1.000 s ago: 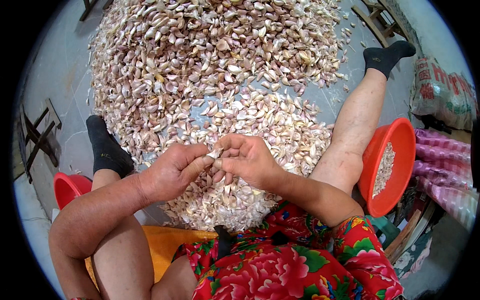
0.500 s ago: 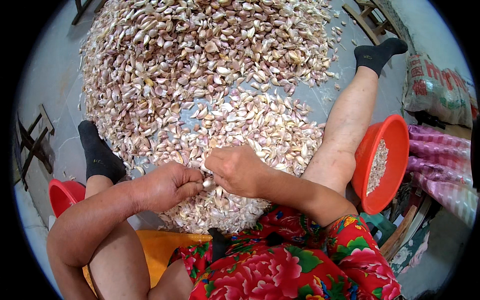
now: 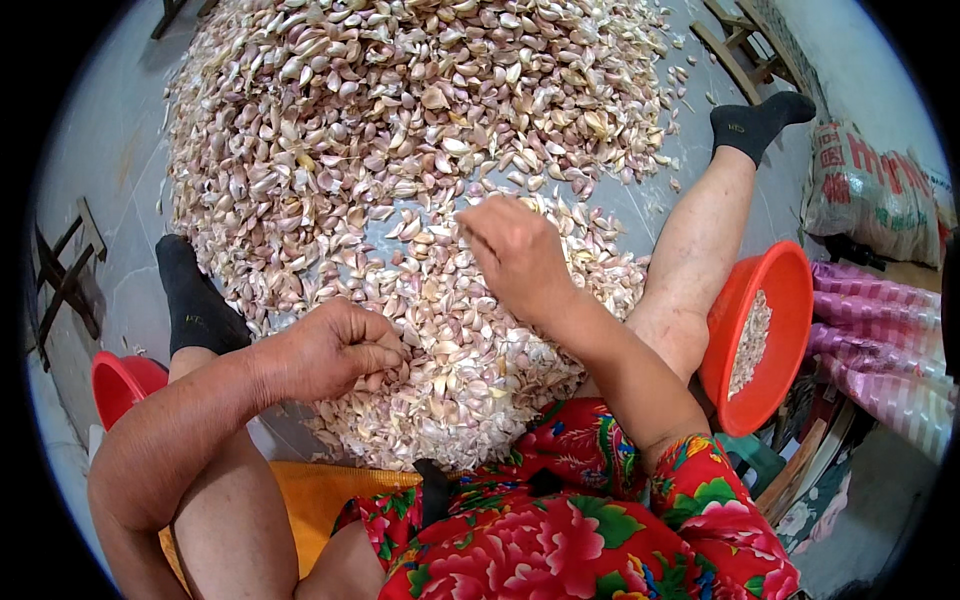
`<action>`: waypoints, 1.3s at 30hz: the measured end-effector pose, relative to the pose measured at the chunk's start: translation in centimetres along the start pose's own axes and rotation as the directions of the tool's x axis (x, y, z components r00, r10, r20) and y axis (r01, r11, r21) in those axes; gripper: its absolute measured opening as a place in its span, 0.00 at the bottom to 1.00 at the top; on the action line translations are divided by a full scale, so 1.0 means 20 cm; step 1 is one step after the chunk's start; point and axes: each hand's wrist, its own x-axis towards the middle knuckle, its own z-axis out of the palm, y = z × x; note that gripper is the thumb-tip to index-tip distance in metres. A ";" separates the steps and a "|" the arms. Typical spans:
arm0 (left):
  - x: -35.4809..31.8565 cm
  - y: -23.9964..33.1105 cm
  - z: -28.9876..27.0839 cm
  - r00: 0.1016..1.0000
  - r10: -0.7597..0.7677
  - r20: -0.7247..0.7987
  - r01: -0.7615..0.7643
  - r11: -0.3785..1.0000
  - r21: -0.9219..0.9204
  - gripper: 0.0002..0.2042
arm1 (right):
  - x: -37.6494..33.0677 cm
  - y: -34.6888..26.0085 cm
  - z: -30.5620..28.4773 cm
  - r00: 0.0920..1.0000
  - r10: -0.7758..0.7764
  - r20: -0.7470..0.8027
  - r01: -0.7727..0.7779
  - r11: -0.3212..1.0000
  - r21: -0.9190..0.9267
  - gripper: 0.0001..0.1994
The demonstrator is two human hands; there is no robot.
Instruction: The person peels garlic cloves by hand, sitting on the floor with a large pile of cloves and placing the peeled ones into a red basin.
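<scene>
A big heap of garlic cloves [image 3: 400, 110], pale with purplish streaks, spreads over the floor. Closer in, between my legs, lies a looser patch of cloves [image 3: 460, 370] mixed with papery skins. Over the left side of that patch is my left hand [image 3: 335, 350], its fingers curled and pinched together; what they hold, if anything, is hidden. My right hand [image 3: 518, 250] hovers farther away over the middle of the cloves. Its fingers are bent and drawn together, pointing left, and the hand's back covers whatever may be in them.
An orange-red basin [image 3: 760, 335] with small pale pieces leans beside my right knee. A red basin [image 3: 125, 385] stands at the left. Wooden stool frames [image 3: 70, 270] show at the edges. A printed woven sack [image 3: 870, 195] and pink striped bag [image 3: 880, 330] sit at the right.
My right hand has left my left hand and moved up and to the right over the cloves. My left hand has stayed nearly in place; the white clove between them no longer shows.
</scene>
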 end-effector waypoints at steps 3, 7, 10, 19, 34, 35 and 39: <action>0.02 -0.04 -0.03 0.995 0.095 -0.009 -0.094 0.992 0.079 0.10 | 0.08 0.04 0.03 0.999 -0.039 0.031 0.042 0.993 -0.106 0.02; 0.03 -0.06 -0.04 0.988 0.137 -0.068 -0.126 0.982 0.144 0.13 | 0.09 0.05 0.03 0.983 -0.007 0.184 0.048 0.974 -0.221 0.01; 0.02 -0.02 -0.04 0.983 0.124 -0.138 -0.098 0.979 0.179 0.15 | 0.09 0.05 0.02 0.971 0.010 0.238 0.038 0.980 -0.194 0.04; 0.06 -0.06 -0.06 0.950 0.230 -0.211 -0.147 0.925 0.349 0.13 | 0.06 0.03 0.02 0.942 -0.064 0.330 0.129 0.975 -0.179 0.04; 0.07 -0.08 -0.05 0.902 0.338 -0.267 -0.207 0.884 0.419 0.08 | 0.03 -0.08 0.00 0.961 0.076 0.266 -0.110 0.987 0.116 0.06; 0.06 -0.07 -0.04 0.897 0.349 -0.271 -0.209 0.876 0.436 0.07 | 0.03 -0.12 -0.02 0.929 0.180 0.325 -0.282 0.910 0.303 0.05; 0.03 0.02 0.00 0.899 0.346 -0.268 -0.198 0.868 0.455 0.08 | 0.02 -0.18 -0.04 0.776 0.269 0.570 -0.626 0.435 0.647 0.05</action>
